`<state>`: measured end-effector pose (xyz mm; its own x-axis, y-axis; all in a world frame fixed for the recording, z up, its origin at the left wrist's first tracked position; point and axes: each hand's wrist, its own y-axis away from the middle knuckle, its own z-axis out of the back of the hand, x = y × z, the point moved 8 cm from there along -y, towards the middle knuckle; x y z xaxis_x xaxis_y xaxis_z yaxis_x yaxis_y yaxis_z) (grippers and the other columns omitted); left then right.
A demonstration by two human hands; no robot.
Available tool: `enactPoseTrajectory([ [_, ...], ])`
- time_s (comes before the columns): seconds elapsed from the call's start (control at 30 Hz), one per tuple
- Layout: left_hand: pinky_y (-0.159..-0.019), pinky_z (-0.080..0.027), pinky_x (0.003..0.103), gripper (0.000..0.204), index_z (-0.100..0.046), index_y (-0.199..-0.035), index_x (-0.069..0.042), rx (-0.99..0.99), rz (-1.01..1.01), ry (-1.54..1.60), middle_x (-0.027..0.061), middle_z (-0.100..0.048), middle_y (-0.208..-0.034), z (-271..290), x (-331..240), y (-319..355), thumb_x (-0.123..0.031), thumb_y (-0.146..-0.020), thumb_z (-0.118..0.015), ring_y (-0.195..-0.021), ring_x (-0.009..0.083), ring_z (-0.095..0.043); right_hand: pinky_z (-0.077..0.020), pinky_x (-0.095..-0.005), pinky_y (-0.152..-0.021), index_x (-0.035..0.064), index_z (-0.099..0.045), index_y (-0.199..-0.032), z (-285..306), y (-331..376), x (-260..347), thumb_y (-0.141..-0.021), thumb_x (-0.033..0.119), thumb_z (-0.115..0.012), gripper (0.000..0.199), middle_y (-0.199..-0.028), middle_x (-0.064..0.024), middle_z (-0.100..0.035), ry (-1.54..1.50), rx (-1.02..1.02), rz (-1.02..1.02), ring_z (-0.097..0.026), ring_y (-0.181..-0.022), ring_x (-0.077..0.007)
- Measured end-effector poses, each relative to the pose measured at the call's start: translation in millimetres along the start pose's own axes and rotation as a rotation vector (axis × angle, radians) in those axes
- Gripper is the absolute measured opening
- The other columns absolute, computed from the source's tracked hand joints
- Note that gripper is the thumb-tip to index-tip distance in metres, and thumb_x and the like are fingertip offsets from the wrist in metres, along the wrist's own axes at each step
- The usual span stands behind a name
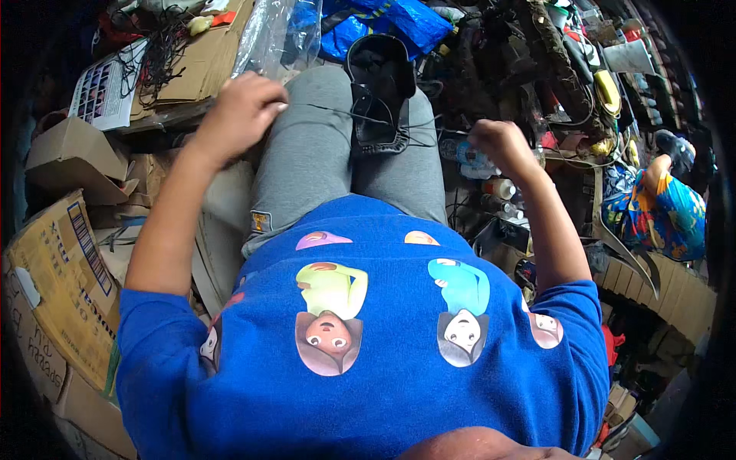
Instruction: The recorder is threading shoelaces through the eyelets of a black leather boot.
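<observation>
A black shoe (381, 73) lies across my grey-trousered thighs, its opening facing up and its ridged end toward my body. Dark thread (330, 110) runs from the shoe out to both sides. My left hand (247, 111) is raised beyond my left thigh, fingers pinched closed on the thread. Out to the right, my right hand (502, 146) is closed in a fist at the thread's other side; the strand is hard to follow there against the dark clutter. Both hands are well apart from the shoe.
Cardboard boxes (69, 268) stack up at the left, below a board with tangled black cords (165, 61). A blue bag (391, 27) lies beyond my knees. Bottles (498, 189), tools and a curved blade (632, 264) crowd the right. Another person in colourful clothing (667, 211) is at far right.
</observation>
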<state>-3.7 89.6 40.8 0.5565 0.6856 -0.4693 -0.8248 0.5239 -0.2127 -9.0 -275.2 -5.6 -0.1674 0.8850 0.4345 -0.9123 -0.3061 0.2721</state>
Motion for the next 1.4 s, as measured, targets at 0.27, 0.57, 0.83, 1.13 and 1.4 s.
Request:
enactPoseTrajectory([
  [0.27, -0.081, -0.044, 0.028, 0.008, -0.062, -0.082, -0.002, 0.133, -0.161, 1.276, 0.0066, -0.063, -0.091, -9, -116, -43, -0.01, -0.085, -0.061, -0.086, 0.0149, -0.057, -0.0439, -0.0276, -0.078, 0.0028, -0.062, -0.095, 32, -30, 138, -0.088, 0.02, -0.062, 0.019, -0.085, -0.006, -0.063, -1.502, 0.021, 0.369, -0.056, -0.081, -0.0134],
  [0.57, -0.073, -0.047, 0.035, 0.014, -0.064, -0.089, -0.002, 0.071, 0.322, -0.143, 0.0135, -0.061, -0.083, 40, 60, 63, -0.008, -0.076, -0.066, -0.08, 0.028, -0.06, -0.0482, -0.0346, -0.073, 0.0053, -0.069, -0.087, 33, 31, -27, -0.077, 0.014, -0.068, 0.013, -0.083, -0.014, -0.061, 0.124, 0.043, -0.064, -0.062, -0.08, -0.027],
  [0.83, -0.09, -0.045, 0.036, 0.037, -0.062, -0.109, -0.005, 0.01, -0.081, 0.215, 0.0138, -0.06, -0.108, -28, -47, -28, -0.013, -0.074, -0.071, -0.103, 0.0288, -0.057, -0.048, -0.0285, -0.073, 0.0092, -0.07, -0.097, 5, -3, 52, -0.072, 0.001, -0.067, 0.026, -0.085, -0.0059, -0.061, -0.416, -0.021, 0.074, -0.059, -0.079, -0.0139],
  [1.13, -0.084, -0.047, 0.035, 0.038, -0.062, -0.094, -0.003, 0.348, -0.138, 0.296, 0.012, -0.06, -0.101, -97, -71, -98, -0.022, -0.066, -0.078, -0.098, 0.029, -0.058, -0.0472, -0.0259, -0.072, 0.0059, -0.068, -0.084, -10, -39, 89, -0.076, 0.002, -0.068, 0.009, -0.082, -0.0018, -0.058, -0.285, 0.019, 0.291, -0.058, -0.079, -0.0111],
  [1.4, -0.082, -0.044, 0.03, 0.031, -0.068, -0.1, -0.003, 0.597, -0.075, 0.679, 0.0097, -0.058, -0.09, -120, -64, -87, -0.017, -0.073, -0.071, -0.089, 0.0201, -0.058, -0.0485, -0.0265, -0.07, 0.0081, -0.071, -0.09, -37, -26, 82, -0.074, 0.0, -0.069, 0.018, -0.081, -0.002, -0.059, -0.498, -0.022, 0.247, -0.059, -0.077, -0.0114],
])
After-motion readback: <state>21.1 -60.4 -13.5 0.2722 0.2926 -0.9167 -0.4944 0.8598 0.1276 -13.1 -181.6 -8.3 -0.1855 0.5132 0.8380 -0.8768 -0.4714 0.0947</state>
